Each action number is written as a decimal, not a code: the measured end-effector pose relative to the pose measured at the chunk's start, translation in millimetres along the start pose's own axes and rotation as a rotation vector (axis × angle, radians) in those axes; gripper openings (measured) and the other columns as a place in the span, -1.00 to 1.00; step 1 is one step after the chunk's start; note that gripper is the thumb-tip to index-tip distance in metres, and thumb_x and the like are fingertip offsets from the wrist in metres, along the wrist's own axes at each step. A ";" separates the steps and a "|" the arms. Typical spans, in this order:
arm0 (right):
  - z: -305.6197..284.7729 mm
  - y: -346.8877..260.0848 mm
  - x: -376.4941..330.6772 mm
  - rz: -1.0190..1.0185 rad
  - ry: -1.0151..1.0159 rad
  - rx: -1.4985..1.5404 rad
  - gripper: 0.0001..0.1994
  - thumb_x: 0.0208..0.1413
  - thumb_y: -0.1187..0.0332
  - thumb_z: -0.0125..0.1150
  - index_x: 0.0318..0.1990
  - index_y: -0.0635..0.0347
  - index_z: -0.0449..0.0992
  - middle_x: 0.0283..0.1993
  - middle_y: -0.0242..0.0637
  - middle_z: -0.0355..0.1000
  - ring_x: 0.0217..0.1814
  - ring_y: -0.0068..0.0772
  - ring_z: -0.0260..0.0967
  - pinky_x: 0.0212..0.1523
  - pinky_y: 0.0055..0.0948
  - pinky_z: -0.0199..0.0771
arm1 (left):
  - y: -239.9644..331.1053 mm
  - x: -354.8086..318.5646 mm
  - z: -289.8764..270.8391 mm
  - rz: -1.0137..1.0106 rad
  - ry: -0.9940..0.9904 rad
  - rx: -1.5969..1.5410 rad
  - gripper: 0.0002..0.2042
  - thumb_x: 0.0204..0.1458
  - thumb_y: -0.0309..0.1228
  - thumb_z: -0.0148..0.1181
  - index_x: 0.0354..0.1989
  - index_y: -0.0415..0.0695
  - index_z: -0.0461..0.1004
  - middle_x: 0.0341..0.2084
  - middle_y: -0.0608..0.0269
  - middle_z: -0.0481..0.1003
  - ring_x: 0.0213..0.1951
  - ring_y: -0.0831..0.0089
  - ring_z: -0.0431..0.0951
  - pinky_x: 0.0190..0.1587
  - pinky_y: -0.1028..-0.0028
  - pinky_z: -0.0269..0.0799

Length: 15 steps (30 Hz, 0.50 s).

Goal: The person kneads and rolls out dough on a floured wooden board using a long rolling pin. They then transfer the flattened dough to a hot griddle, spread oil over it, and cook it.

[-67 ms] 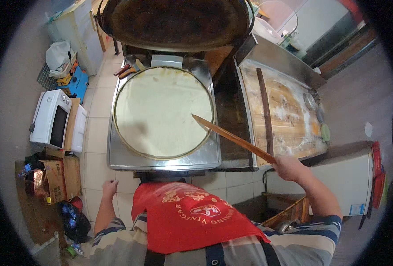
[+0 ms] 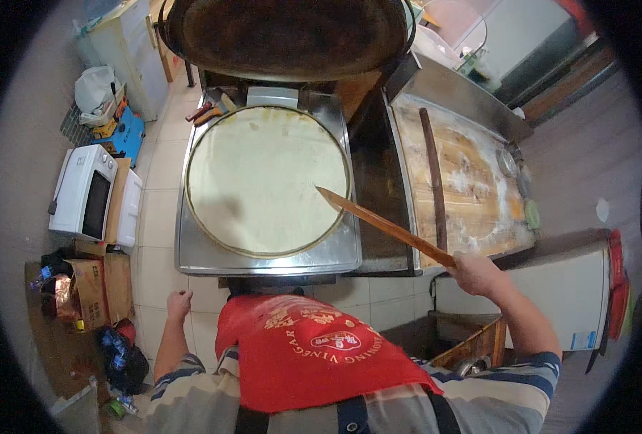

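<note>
My right hand (image 2: pixel 478 275) is wrapped round the handle end of a long, flat wooden spatula (image 2: pixel 390 228) with a pointed tip. The tip reaches over the right part of a large round sheet of pale dough or batter (image 2: pixel 263 173), and whether it touches the surface I cannot tell. The sheet fills a round griddle (image 2: pixel 280 256) set in a steel stand. My left hand (image 2: pixel 179 304) hangs low at my left side, away from the griddle, fingers curled with nothing visible in them. Above the far side, the griddle's big dark round lid (image 2: pixel 288 36) stands raised.
Some handled tools (image 2: pixel 209 112) lie at the stand's far left corner. To the right, a floured wooden board (image 2: pixel 473 188) carries a long dark rolling pin (image 2: pixel 434 181). A white microwave (image 2: pixel 86 194) and cardboard boxes (image 2: pixel 100 289) line the left. A red apron (image 2: pixel 321 354) covers my front.
</note>
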State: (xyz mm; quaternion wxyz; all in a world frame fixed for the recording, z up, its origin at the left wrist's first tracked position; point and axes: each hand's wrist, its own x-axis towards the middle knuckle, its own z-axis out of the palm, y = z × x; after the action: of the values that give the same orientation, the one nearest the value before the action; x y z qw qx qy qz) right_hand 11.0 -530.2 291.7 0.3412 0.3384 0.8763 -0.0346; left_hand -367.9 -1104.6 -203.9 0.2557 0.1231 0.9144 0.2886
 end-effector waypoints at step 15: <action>-4.5 -18.9 -25.1 -0.172 0.039 -0.099 -0.75 0.24 0.24 0.11 -0.12 0.28 0.46 -0.36 0.15 0.51 -0.25 0.26 0.50 -0.20 0.13 0.47 | 48.9 -2.2 -10.8 -0.116 -0.004 0.053 -0.58 0.03 -0.08 0.16 -0.34 -0.27 0.65 -0.40 -0.24 0.58 -0.26 -0.15 0.60 -0.11 0.08 0.49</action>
State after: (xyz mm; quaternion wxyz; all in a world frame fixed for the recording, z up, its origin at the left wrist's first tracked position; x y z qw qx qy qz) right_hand 10.2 -557.8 307.6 0.3361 0.2451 0.9093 -0.0139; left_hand -368.2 -1071.2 -166.6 0.2707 0.0771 0.9268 0.2487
